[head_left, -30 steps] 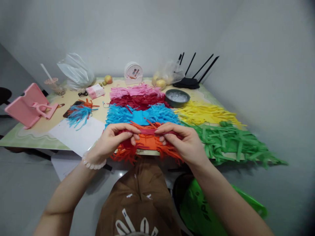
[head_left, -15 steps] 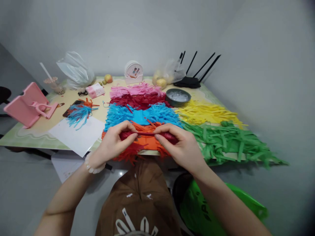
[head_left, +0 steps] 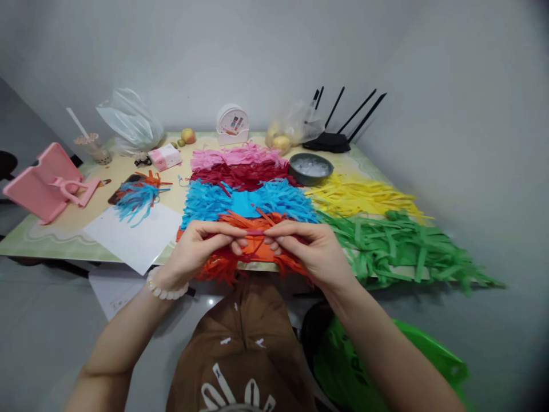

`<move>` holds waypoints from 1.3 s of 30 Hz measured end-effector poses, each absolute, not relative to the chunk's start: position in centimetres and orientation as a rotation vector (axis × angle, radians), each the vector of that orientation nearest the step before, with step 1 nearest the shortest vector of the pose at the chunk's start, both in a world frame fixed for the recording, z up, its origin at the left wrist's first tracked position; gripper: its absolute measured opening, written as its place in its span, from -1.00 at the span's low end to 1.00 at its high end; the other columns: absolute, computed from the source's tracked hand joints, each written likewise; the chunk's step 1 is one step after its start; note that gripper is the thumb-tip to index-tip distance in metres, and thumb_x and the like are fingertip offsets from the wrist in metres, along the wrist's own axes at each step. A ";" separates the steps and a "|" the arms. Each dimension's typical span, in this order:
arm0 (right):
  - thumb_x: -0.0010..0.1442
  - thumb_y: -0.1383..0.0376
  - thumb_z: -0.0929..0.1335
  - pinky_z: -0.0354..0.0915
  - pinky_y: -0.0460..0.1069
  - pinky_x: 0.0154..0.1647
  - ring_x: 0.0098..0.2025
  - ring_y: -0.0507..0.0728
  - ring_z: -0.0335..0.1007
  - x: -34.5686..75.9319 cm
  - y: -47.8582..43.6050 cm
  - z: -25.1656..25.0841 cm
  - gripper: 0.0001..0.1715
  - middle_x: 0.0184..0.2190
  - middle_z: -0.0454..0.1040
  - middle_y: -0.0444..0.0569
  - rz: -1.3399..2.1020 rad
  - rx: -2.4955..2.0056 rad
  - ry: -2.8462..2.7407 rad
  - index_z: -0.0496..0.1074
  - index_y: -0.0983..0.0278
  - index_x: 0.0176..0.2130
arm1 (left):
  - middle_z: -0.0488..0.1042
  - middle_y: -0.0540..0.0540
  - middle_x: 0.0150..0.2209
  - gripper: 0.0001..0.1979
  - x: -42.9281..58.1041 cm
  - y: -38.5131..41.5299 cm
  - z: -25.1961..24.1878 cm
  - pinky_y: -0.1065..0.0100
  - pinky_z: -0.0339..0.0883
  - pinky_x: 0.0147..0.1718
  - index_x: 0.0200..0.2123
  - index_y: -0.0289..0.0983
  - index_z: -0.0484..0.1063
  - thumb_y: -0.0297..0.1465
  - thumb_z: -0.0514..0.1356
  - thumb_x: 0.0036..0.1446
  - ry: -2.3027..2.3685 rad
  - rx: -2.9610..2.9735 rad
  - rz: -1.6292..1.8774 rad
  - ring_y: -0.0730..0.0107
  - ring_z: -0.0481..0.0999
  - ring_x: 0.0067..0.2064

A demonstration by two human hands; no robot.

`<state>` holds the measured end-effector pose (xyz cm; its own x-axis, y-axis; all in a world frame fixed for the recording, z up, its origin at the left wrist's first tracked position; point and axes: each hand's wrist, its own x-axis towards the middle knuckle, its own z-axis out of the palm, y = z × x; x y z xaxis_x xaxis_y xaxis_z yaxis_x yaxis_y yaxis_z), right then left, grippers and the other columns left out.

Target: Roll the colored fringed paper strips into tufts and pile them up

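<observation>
Pinching red material (head_left: 256,233), left fingers (head_left: 228,229) and right fingers (head_left: 284,229) hover near a bowl (head_left: 301,178) of whitish pieces (head_left: 311,167).

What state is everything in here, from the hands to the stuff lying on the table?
Left hand: pinching a red strip
Right hand: pinching the same strip
Red strip: stretched between the fingertips
Blue fringe: spread out, uncut across its middle
Green fringe: spread out, ends past the table edge
Bowl: uncovered, pale contents inside
Cup: straw sticking out
Pink stand: unfolded
</observation>
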<state>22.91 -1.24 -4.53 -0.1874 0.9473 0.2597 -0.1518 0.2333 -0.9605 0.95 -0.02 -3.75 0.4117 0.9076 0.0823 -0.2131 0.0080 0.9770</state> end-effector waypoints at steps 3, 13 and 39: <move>0.12 0.36 0.42 0.47 -0.12 -0.43 -0.45 0.03 0.56 22.8 -1.2 -4.8 -0.85 -0.44 0.63 -0.08 1.188 -0.836 -1.378 0.66 0.20 -0.34 | 0.61 -0.07 -0.48 -0.84 0.7 0.1 -4.0 0.42 0.46 -0.29 -0.33 -0.27 0.67 -0.49 0.25 0.12 0.742 1.325 1.039 0.41 0.58 -0.39; 0.15 0.55 0.30 0.49 -0.08 -0.21 -0.28 0.05 0.60 22.8 -2.1 -3.8 -0.65 -0.33 0.65 -0.03 0.488 -0.711 -1.914 0.61 0.25 -0.26 | 0.63 -0.16 -0.12 -0.84 0.4 -0.7 -1.4 0.29 0.39 -0.02 -0.16 -0.27 0.56 -0.45 0.20 0.22 0.900 2.257 0.963 0.25 0.58 -0.05; 0.13 0.12 0.48 0.36 -0.09 -0.46 -0.57 0.00 0.41 20.1 -3.4 -4.6 -0.72 -0.61 0.52 -0.14 1.550 -0.722 -1.299 0.51 0.29 -0.30 | 0.63 -0.05 -0.32 -0.87 3.0 -2.0 -5.5 0.16 0.36 -0.03 -0.23 -0.21 0.51 -0.54 0.24 0.19 0.933 2.349 1.661 0.33 0.59 -0.19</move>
